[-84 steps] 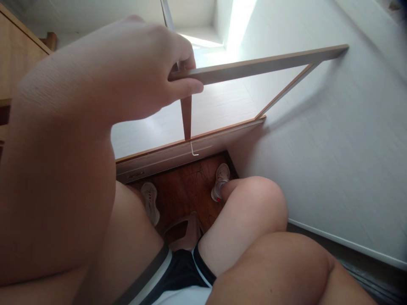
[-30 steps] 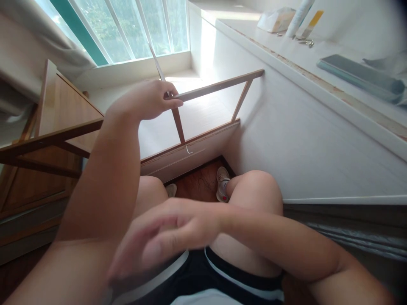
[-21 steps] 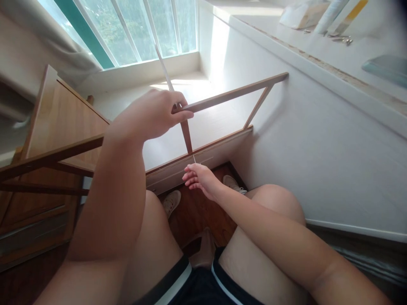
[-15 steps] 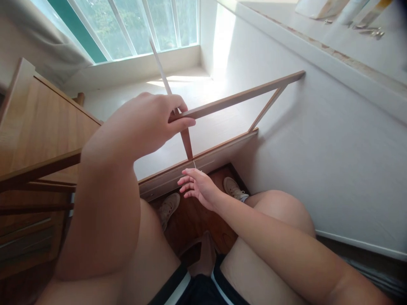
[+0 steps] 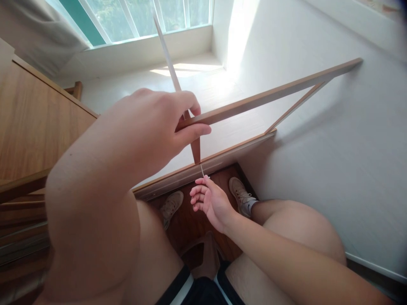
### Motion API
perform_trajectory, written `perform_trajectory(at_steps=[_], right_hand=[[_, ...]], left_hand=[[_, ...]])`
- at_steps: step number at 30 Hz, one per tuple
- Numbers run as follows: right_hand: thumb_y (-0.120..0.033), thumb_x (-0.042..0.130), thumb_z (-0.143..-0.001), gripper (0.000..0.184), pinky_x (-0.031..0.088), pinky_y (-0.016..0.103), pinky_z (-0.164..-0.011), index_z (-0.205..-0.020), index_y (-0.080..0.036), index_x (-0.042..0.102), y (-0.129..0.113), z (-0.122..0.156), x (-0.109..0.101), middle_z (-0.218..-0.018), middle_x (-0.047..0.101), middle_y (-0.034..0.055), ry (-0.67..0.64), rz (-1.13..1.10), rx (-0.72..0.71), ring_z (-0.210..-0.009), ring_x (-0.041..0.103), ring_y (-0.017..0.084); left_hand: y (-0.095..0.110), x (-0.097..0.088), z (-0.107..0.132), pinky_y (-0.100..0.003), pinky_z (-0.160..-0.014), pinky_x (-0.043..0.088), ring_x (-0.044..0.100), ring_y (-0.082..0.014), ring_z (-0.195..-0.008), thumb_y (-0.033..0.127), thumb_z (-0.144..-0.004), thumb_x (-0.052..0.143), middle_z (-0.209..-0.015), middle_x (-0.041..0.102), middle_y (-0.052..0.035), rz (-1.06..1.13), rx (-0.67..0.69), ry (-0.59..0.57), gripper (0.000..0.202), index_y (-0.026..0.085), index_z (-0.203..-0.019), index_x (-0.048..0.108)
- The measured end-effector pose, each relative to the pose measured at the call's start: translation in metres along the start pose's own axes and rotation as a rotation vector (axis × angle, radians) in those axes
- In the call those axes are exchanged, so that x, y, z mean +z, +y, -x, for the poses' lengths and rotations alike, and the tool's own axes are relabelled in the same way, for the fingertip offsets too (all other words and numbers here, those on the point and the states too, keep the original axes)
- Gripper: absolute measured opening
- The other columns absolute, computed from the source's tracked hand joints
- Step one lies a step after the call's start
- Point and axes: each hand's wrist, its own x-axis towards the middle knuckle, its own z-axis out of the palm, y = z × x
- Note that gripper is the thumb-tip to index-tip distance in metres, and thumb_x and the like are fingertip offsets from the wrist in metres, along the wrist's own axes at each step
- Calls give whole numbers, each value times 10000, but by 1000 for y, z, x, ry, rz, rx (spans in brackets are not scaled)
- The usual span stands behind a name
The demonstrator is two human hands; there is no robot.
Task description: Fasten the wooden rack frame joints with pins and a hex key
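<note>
My left hand (image 5: 159,123) is closed round the near end of a long wooden rail (image 5: 270,95), thumb below and fingers behind it. This rail is part of a wooden frame, joined by a tapered post (image 5: 196,149) and a slanting post (image 5: 297,105) to a wood-edged board (image 5: 237,149). A pale bar (image 5: 168,55) runs from behind the hand towards the window. Under the tapered post, my right hand (image 5: 214,203) pinches a thin metal hex key (image 5: 202,170) between thumb and forefinger. Its tip meets the board's edge by the post's foot; the other fingers are loosely curled.
A wooden cabinet (image 5: 41,123) stands close on the left. On the right is a white wall (image 5: 333,161), which the rail's far end reaches. My shoes (image 5: 240,192) rest on the dark wooden floor (image 5: 187,237) below the board. A window (image 5: 143,19) lies ahead.
The view has shifted, so the frame sits further right and appears larger. My left hand keeps its grip on the rail. The right hand has turned slightly, still pinching the hex key.
</note>
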Motion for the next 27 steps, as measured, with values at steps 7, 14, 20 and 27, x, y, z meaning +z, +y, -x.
perform_trajectory(at_steps=[7,14,20,27], right_hand=[[-531,557,-974,360,429,226,-430,-914,-180,610,-1,-7,-1,-667,664,29,67,1,-45,-519,572,141],[-535,567,-956,365,422,221,-412,-887,-181,620,4,-15,-5,-640,659,22,70,8,-84,-489,558,132],[-515,566,-962,344,417,227,-403,-925,-180,638,7,-17,-6,-655,661,21,46,-17,-97,-483,552,134],[-437,497,-1009,305,369,213,-431,-875,-189,611,3,-16,-5,-647,643,12,-29,-187,-5,-485,521,121]], left_hand=[[1,-3,-1,-445,-774,427,624,-287,-742,738,-901,427,-793,697,-22,-12,-10,-14,515,363,-1106,714],[3,-3,-2,-416,-684,397,597,-256,-660,740,-897,425,-773,706,-4,-46,-3,4,482,368,-1024,703],[3,-2,-2,-433,-728,432,632,-278,-732,725,-896,442,-787,713,-12,-33,-15,-1,473,367,-1051,708],[1,0,-2,-418,-684,388,613,-275,-696,743,-897,408,-775,696,-5,-52,-12,24,486,380,-1064,685]])
